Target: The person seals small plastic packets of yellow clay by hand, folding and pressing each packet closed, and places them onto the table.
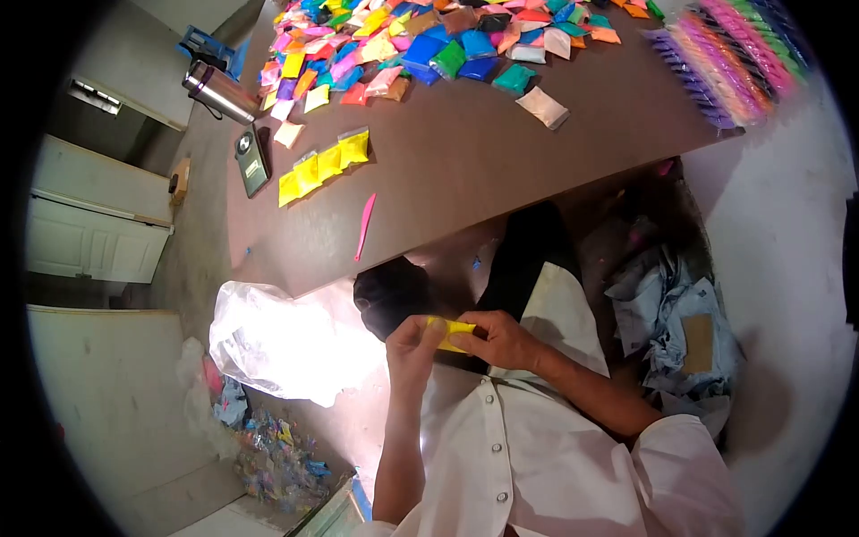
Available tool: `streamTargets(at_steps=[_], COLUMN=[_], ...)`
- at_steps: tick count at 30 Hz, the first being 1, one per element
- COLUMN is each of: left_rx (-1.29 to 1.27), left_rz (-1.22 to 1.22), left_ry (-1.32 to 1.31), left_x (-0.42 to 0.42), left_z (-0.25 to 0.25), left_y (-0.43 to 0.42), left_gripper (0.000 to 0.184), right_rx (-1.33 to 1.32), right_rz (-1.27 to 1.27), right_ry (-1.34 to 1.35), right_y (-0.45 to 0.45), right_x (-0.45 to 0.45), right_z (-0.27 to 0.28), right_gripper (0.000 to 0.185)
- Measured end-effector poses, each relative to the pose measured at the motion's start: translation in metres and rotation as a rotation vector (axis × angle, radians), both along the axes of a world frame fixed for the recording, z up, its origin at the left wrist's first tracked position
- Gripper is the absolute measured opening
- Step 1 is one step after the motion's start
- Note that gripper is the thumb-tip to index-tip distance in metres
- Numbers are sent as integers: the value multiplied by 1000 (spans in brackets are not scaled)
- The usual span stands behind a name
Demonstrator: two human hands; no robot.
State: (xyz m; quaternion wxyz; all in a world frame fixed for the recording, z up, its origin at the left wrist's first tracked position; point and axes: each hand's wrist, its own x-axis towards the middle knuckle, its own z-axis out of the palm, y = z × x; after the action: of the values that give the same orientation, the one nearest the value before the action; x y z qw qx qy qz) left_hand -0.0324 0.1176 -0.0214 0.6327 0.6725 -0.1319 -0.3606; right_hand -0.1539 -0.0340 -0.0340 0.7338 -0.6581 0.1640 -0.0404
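Note:
Both my hands hold one small yellow packet [460, 328] above my lap, below the table's near edge. My left hand [414, 347] pinches its left end between thumb and fingers. Closed on the right end is my right hand [503, 342], with the thumb pressed on the packet. The fingers cover much of the packet, so I cannot tell whether it is sealed. On the brown table [447, 170] in front of me lies a row of several yellow packets [328, 162], touching or overlapping. Nearer the edge is a thin pink plastic tool [365, 226], shaped like a small knife.
A heap of many-coloured packets [429, 49] covers the table's far side. Long bundles of coloured packets [725, 67] lie at the right corner. A steel flask [220, 92] and a dark phone-like device [251, 159] are at left. A clear plastic bag [268, 340] hangs below the left edge.

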Motion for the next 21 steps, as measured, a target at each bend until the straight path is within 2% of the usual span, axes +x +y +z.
streamTargets(at_steps=[6,10,14,16,21], left_rx=[65,120,127,130,51], left_rz=[1,20,-43,-57,-6], left_ry=[-45,51,12,1,162], left_x=[2,3,8,8,8], left_z=[-18,-21,-34,-40,-42], left_y=[-4,-10,-10,-9,-15], left_gripper=[20,24,28,28,27], right_rx=[62,129,95,178,193], right_rz=[-15,-62,-15,-36,-61], right_ry=[45,88,117,135,131], right_y=[0,-3,-10,-8,-9], right_x=[-2,-7,-10,-10,-8], right_z=[-19,-40,-52,-56,-59], right_gripper=[28,30,31,32,33])
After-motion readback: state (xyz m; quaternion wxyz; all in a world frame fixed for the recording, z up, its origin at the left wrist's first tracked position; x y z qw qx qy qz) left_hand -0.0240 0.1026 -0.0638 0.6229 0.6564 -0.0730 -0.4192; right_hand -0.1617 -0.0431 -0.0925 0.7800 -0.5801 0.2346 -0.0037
